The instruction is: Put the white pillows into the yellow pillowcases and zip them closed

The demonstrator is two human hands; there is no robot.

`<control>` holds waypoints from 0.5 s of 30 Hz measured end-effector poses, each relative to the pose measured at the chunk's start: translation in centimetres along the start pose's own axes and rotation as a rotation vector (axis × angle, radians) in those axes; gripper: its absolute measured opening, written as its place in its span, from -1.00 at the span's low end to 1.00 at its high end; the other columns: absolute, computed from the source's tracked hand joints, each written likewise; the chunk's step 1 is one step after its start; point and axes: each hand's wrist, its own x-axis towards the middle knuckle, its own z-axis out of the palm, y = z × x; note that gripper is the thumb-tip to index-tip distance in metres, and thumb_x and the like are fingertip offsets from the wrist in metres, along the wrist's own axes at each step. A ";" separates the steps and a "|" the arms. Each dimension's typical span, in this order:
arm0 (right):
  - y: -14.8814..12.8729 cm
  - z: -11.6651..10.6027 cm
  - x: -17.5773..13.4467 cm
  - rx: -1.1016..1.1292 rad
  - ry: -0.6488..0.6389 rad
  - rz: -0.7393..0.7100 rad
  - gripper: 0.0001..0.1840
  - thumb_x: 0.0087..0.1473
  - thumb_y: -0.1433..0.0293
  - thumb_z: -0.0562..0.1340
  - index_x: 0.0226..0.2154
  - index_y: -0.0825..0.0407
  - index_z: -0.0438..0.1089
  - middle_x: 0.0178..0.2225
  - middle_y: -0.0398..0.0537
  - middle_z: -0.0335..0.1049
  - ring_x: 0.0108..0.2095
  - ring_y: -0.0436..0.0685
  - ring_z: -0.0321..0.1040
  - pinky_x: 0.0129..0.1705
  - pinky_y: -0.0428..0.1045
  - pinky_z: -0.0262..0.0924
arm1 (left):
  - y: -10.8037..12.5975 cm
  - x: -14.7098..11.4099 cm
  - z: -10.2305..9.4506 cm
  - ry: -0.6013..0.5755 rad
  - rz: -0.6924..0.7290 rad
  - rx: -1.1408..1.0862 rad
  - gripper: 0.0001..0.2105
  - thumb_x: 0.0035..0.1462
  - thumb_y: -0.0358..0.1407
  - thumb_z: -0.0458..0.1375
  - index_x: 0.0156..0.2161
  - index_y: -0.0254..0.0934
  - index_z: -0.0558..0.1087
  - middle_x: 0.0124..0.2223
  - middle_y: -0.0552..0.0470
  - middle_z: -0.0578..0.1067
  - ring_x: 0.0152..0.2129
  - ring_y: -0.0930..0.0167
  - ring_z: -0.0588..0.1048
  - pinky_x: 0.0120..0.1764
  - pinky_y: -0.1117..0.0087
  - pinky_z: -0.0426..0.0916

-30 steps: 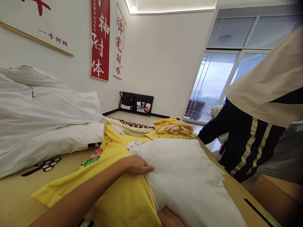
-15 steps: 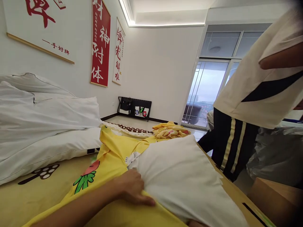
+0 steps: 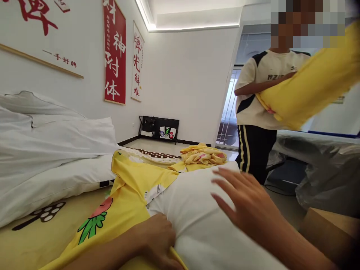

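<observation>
A white pillow [image 3: 194, 213] lies in front of me, partly inside a yellow pillowcase [image 3: 129, 191] printed with a carrot and a whiskered animal. My left hand [image 3: 159, 236] is closed on the pillowcase's open edge, knuckles against the pillow; its fingertips are hidden in the cloth. Over the pillow's right side my right hand [image 3: 243, 197] is raised with fingers stretched and spread, holding nothing. Whether its palm touches the pillow I cannot tell.
White pillows [image 3: 56, 150] are piled at the left on the yellow patterned bedding [image 3: 25, 240]. Crumpled yellow cloth [image 3: 204, 154] lies at the far end. On the right, a person [image 3: 255, 108] stands holding a yellow pillow [image 3: 315, 82], near a cardboard box [image 3: 332, 228].
My right hand has risen from the lower edge to above the pillow, fingers spread. My left hand keeps its hold. The person has straightened, now holding up a yellow pillow.
</observation>
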 end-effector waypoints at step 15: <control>-0.4 11.8 -0.3 -0.175 -0.429 0.143 -0.75 0.19 0.47 0.05 -0.27 0.07 0.44 -0.35 0.03 0.54 -0.30 0.17 0.46 -0.19 0.04 0.00 | -4.8 1.6 -7.1 0.388 -0.375 0.045 -0.54 0.03 -0.36 0.08 0.09 -0.28 0.32 0.03 -0.17 0.43 -0.04 0.18 0.38 -0.04 0.16 0.30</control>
